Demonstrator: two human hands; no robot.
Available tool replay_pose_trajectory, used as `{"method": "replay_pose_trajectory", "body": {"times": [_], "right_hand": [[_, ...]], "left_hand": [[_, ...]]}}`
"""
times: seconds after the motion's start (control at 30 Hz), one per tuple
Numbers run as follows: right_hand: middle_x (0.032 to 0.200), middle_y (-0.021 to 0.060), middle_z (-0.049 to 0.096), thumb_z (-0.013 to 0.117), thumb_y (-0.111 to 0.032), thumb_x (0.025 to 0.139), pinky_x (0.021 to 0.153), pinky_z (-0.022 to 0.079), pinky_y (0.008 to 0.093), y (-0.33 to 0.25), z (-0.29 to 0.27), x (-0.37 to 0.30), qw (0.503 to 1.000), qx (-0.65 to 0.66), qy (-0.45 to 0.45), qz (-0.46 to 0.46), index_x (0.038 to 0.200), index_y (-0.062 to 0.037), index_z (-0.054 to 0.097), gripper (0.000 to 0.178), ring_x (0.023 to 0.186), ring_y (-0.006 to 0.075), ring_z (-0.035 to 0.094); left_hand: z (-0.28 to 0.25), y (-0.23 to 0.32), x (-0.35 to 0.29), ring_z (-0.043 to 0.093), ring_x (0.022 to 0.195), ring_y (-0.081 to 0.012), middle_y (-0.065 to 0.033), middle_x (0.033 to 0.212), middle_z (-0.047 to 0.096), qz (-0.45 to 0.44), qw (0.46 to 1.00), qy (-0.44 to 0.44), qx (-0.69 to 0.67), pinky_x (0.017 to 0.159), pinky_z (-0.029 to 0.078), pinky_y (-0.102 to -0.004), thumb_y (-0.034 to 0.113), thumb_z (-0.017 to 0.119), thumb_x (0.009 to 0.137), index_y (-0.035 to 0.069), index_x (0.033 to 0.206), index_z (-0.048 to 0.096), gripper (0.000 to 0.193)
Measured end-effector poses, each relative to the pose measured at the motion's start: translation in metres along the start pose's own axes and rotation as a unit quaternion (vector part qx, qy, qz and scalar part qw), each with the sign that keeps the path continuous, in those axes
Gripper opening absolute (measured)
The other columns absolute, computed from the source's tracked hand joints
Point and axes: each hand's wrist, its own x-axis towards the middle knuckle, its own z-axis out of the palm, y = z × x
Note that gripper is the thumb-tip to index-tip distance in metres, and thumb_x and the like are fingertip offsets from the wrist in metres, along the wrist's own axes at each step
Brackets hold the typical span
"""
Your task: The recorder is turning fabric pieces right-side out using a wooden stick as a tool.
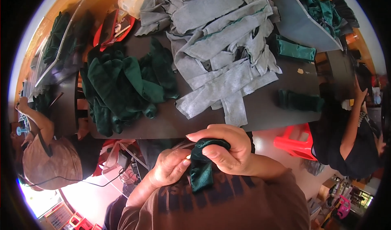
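A small piece of dark green velvet cloth [201,169] hangs close in front of my chest, below the near edge of a dark table [269,111]. My right hand [228,146] is closed over the cloth's top, with fingers curled around it. My left hand [169,166] pinches the same cloth from the left side. On the table beyond my hands lie a heap of dark green cloth pieces [122,87] at the left and a big pile of grey fabric strips [224,38] in the middle.
Two folded green pieces [299,100] [295,50] lie on the table's right part. A grey board [297,22] leans at the far right. A red stool [295,142] stands right of me. One person in brown [49,156] sits left, another in black [346,136] right.
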Motion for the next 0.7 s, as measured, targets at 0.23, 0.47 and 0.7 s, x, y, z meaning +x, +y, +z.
{"method": "replay_pose_trajectory", "body": {"times": [0.23, 0.47, 0.7], "right_hand": [[0.059, 0.0084, 0.054, 0.063, -0.009, 0.075, 0.044, 0.037, 0.0271, -0.006, -0.003, 0.001, 0.999, -0.006, -0.052, 0.000, 0.097, 0.0021, 0.062, 0.025, 0.047, 0.0204, 0.051], [0.060, 0.0088, 0.056, 0.062, -0.006, 0.073, 0.044, 0.037, 0.0266, -0.006, -0.014, 0.005, 0.994, 0.007, -0.101, 0.026, 0.095, 0.0023, 0.062, 0.023, 0.048, 0.0201, 0.052], [0.073, 0.0124, 0.064, 0.064, -0.021, 0.076, 0.049, 0.043, 0.0253, -0.006, -0.005, 0.000, 0.996, -0.028, -0.054, 0.070, 0.089, 0.0054, 0.063, 0.029, 0.055, 0.0185, 0.058]], "left_hand": [[0.004, -0.007, -0.003, 0.058, 0.071, -0.0324, -0.0177, 0.081, 0.059, 0.039, 0.999, -0.008, -0.008, 0.064, 0.046, -0.0361, 0.009, 0.050, 0.086, -0.003, 0.093, 0.053, 0.014], [0.001, -0.010, 0.001, 0.059, 0.071, -0.0333, -0.0181, 0.080, 0.059, 0.055, 0.998, -0.018, 0.015, 0.063, 0.047, -0.0379, 0.008, 0.052, 0.085, -0.003, 0.091, 0.054, 0.013], [0.003, -0.006, 0.006, 0.059, 0.073, -0.0332, -0.0154, 0.082, 0.060, 0.033, 0.999, -0.013, 0.009, 0.064, 0.047, -0.0353, 0.009, 0.052, 0.085, -0.001, 0.096, 0.053, 0.015]]}}
